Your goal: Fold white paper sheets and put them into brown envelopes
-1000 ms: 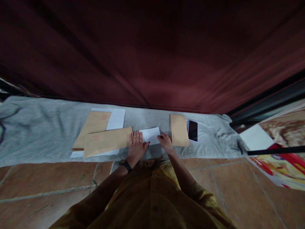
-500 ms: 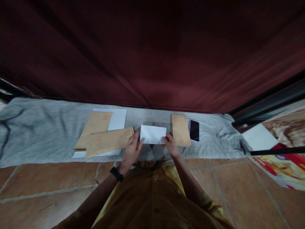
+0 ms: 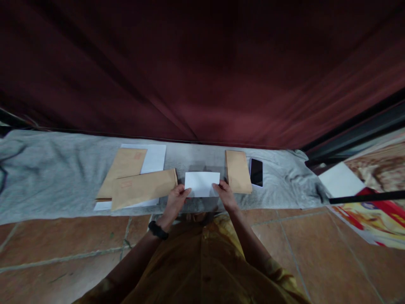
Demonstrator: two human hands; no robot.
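Observation:
A folded white sheet of paper [image 3: 202, 184] is held level between my two hands, in front of my body. My left hand [image 3: 176, 202] pinches its left edge, thumb on top. On the other side my right hand [image 3: 226, 196] grips the right edge, also with the thumb above; the fingers under the paper are hidden. Left of my left hand lies a brown envelope [image 3: 144, 188], slanted across another brown envelope [image 3: 123, 171] and white sheets [image 3: 156, 157]. Just beyond my right hand is a small stack of brown envelopes [image 3: 238, 171].
A smartphone [image 3: 256, 172] lies right of the envelope stack on the grey cloth [image 3: 281, 181]. A dark red curtain [image 3: 202, 84] hangs behind the surface. At the right are a dark bar [image 3: 367, 198], a white sheet [image 3: 341, 180] and a colourful printed package [image 3: 373, 219].
The folded paper has come slightly closer to my body. My left hand has gone from loosely spread fingers at its edge to a pinch on it. My right hand keeps its hold.

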